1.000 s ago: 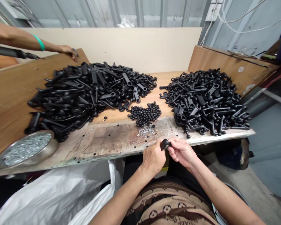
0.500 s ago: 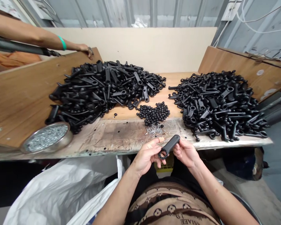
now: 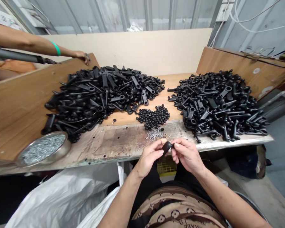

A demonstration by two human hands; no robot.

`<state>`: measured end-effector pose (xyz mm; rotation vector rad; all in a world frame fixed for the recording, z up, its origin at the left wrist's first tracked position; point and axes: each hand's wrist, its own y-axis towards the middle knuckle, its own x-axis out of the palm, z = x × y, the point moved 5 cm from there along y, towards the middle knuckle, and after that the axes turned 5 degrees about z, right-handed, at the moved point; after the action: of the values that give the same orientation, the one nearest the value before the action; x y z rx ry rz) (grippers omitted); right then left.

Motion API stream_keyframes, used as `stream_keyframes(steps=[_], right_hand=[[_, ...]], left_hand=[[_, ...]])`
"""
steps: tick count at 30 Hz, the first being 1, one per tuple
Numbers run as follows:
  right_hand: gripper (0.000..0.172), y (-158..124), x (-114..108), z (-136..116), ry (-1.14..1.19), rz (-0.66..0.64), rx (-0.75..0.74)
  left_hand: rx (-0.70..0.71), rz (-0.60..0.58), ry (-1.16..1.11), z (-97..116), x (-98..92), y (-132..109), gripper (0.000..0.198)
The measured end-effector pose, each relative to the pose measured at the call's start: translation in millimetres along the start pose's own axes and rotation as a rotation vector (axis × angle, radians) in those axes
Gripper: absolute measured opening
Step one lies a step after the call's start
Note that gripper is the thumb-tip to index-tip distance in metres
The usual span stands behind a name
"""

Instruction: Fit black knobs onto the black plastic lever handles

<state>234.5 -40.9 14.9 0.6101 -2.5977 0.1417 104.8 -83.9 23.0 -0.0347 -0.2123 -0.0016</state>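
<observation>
Between my two hands, just off the table's front edge, is a black plastic handle (image 3: pixel 166 147). My left hand (image 3: pixel 150 157) is closed around its wider part. With thumb and fingers, my right hand (image 3: pixel 185 153) pinches its narrow end, at a small dark knob. Just beyond my hands lie small silver pins (image 3: pixel 155 134), and behind them a cluster of small black knobs (image 3: pixel 154 116). A large heap of black handles (image 3: pixel 102 91) covers the table's left part, and another heap of black handles (image 3: pixel 216 104) covers the right.
A metal bowl (image 3: pixel 44 148) full of silver pins stands at the table's front left. Wooden boards (image 3: pixel 19 104) wall the sides. Another person's hand (image 3: pixel 83 57) rests on the left board's top. A white sack (image 3: pixel 61 193) hangs below the front edge.
The black handle has been turned, so its ringed end no longer shows and its knobbed end points right. My right hand has shifted its grip to that end. The view has tilted slightly.
</observation>
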Motion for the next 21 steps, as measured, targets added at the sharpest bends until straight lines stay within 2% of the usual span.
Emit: stream_keyframes(steps=[2, 4, 7, 9, 12, 16, 19, 21], right_hand=[[0.018, -3.5, 4.5, 0.9, -0.064, 0.002, -0.045], [0.020, -7.8, 7.8, 4.4, -0.146, -0.018, -0.050], [0.022, -14.8, 8.2, 9.3, -0.264, -0.021, -0.054], [0.023, -17.9, 5.9, 12.2, -0.257, 0.018, -0.047], [0.021, -17.7, 4.5, 20.6, -0.115, 0.052, 0.063], [0.023, -9.1, 10.6, 25.3, 0.050, -0.020, 0.219], [0.023, 4.5, 14.9, 13.9, -0.055, -0.114, 0.242], [0.022, 18.6, 15.9, -3.8, -0.203, -0.179, 0.216]], left_hand=[[0.030, 0.060, 0.084, -4.7, 4.4, 1.1, 0.036], [0.031, 0.155, 0.202, -12.4, 6.4, 0.6, 0.047], [0.026, 0.218, 0.320, -21.5, 10.0, -1.8, 0.061], [0.046, 0.208, 0.340, -22.9, 12.8, -3.1, 0.062], [0.126, 0.173, 0.398, -18.4, 14.3, -3.8, 0.059], [0.186, 0.199, 0.530, -12.8, 7.2, -2.2, 0.056], [0.185, 0.147, 0.578, -6.8, 2.2, 8.0, 0.058], [0.221, 0.128, 0.635, 4.7, -5.6, 24.8, 0.053]])
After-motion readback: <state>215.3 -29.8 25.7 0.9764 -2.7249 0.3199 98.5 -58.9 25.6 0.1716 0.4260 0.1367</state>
